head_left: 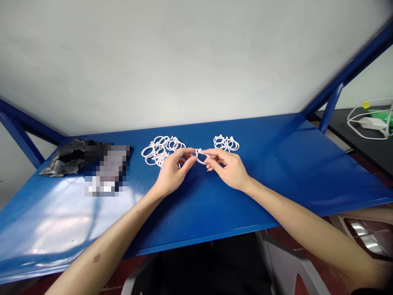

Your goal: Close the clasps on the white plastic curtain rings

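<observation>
A white plastic curtain ring (202,162) with small round knobs at its top is held up over the blue table between both hands. My left hand (173,170) pinches its left side near the knobs, thumb and forefinger closed. My right hand (229,166) grips its right side between thumb and fingers. Just behind my left hand lies a larger heap of similar white rings (149,152), partly hidden by that hand. Beyond my right hand is a smaller group of white rings (219,142), its near edge close to my fingers.
On the blue table (196,209), a crumpled black plastic bag (76,153) and a blurred-out dark rectangular item (113,164) lie at the left. Blue metal braces (331,106) flank the table. A white cable with an adapter (373,123) sits on a dark surface at far right.
</observation>
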### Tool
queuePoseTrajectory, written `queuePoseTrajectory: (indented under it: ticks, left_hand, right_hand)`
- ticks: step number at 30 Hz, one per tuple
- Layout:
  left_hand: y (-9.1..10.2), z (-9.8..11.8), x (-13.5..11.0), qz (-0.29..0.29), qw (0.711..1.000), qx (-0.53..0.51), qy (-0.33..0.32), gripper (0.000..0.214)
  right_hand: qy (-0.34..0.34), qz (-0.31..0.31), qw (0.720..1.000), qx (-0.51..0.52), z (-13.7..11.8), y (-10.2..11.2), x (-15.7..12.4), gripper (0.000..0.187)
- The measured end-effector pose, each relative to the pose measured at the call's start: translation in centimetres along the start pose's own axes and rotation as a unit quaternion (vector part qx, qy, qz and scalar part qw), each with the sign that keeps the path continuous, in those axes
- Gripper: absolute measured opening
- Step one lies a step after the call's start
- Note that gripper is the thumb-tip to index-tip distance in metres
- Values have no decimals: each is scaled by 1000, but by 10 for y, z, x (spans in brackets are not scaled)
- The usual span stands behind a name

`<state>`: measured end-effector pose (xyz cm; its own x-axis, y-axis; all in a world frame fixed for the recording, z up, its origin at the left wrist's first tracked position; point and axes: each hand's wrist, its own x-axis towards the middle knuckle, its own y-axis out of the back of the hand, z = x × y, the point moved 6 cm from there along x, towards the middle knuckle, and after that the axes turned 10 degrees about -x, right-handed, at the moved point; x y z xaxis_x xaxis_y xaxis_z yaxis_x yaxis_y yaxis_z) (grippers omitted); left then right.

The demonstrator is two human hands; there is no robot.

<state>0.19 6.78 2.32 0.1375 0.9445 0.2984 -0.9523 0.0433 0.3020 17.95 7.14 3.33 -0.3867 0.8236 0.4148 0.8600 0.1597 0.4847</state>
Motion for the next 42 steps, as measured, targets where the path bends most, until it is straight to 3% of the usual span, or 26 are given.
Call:
queuePoseTrajectory:
  ticks: [5, 12, 17, 24, 27, 31, 33, 37, 42]
  left_hand:
    - [-1, -7, 0, 1, 1000, -9, -3, 21]
    - [1, 22, -8, 34, 990, 76, -111, 13]
    - [-2, 29, -11, 26, 981, 98, -163, 15]
    - [-5, 28, -10, -1, 977, 110, -184, 15]
    - [-6, 25, -6, -2, 972, 140, -188, 10]
    - [-5, 12, 0, -5, 937, 293, -191, 22]
    - [-5, 1, 1, -33, 918, 351, -183, 23]
    - [-1, -10, 3, -65, 906, 384, -166, 17]
    - [-2, -9, 4, -75, 904, 386, -166, 16]
  right_hand:
    - [-16, -29, 999, 39, 5, -7, -1, 25]
    - [22, -51, 998, 24, -6, -9, -7, 22]
    - [73, -60, 995, -6, -8, -7, -8, 21]
    - [102, -72, 991, -39, -7, -10, -9, 22]
    - [104, -34, 990, -86, -3, -2, 1, 19]
    - [41, 135, 962, -234, 25, 44, 20, 12]
    - [-4, 174, 943, -284, 46, 67, 27, 10]
    - [-115, 179, 941, -263, 83, 91, 33, 5]
    - [-162, 136, 938, -274, 93, 86, 33, 8]
